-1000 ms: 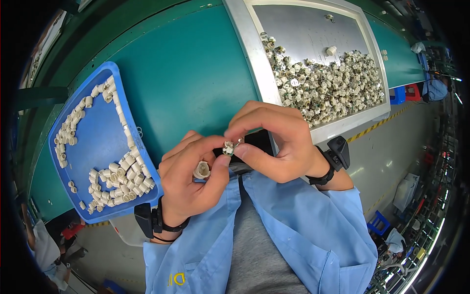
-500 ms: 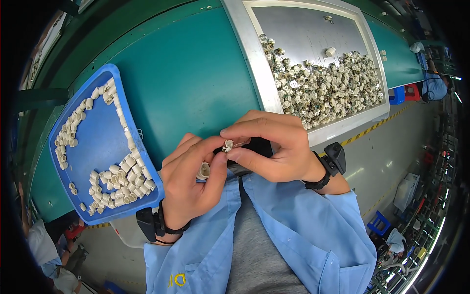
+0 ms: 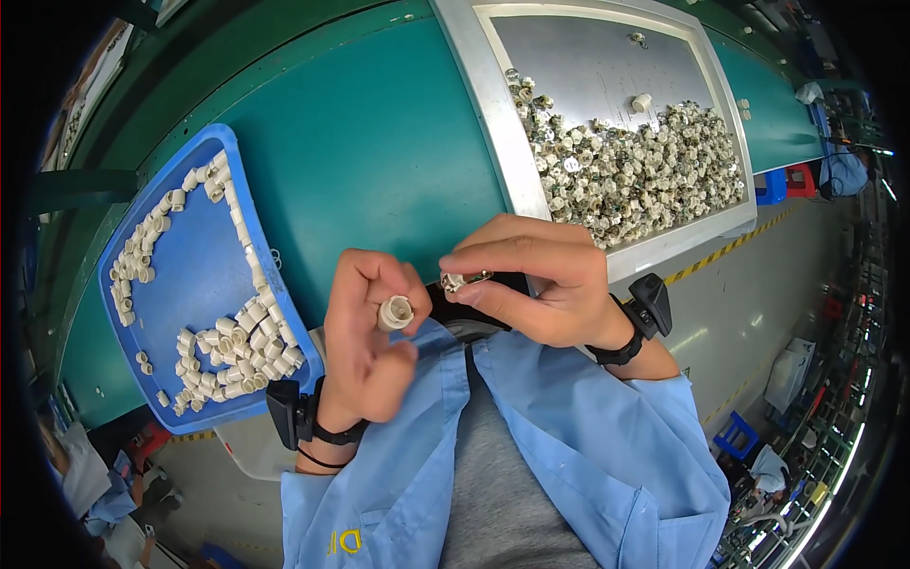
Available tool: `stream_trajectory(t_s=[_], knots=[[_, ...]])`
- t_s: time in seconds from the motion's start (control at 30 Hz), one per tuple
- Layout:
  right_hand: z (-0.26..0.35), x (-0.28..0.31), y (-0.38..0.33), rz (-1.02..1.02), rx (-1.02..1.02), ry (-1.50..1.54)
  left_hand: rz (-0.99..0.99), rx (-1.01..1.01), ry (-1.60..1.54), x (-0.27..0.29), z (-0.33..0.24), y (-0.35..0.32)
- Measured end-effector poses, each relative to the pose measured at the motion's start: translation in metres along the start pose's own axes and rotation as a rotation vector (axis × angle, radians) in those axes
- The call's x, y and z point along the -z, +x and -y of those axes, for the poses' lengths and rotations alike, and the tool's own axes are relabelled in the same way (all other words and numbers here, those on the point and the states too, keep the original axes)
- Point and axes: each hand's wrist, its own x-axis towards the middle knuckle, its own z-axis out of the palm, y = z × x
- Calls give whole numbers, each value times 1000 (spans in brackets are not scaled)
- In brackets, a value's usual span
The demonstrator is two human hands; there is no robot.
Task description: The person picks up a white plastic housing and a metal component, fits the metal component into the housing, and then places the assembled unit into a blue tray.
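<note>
While the left hand (image 3: pixel 365 346) pinches a small white cap (image 3: pixel 395 312) between thumb and fingertips, open end facing right, the right hand (image 3: pixel 536 280) grips a small metal insert (image 3: pixel 455 282) at its fingertips, long axis roughly level, tip pointing left at the cap. The two parts are near but apart: the insert sits just right of the cap and slightly higher, so the gap closes along a near-level line. Both hands are closed on their parts, held at the chest just off the near edge of the green worktop (image 3: pixel 379 142). The blue tray (image 3: pixel 204 275) of white caps lies at the worktop's near left edge, close to the left hand. The metal tray (image 3: pixel 493 104), heaped with assembled pieces, sits along the right side, beyond the right hand.
</note>
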Motion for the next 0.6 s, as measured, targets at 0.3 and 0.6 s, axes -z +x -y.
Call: stream_trajectory(t_s=[0.3, 0.6], knots=[[-5, 9, 10, 1, 71, 62, 42, 113, -26, 2, -16, 5], [-1, -2, 18, -5, 219, 12, -150, 102, -253, -11, -15, 0]])
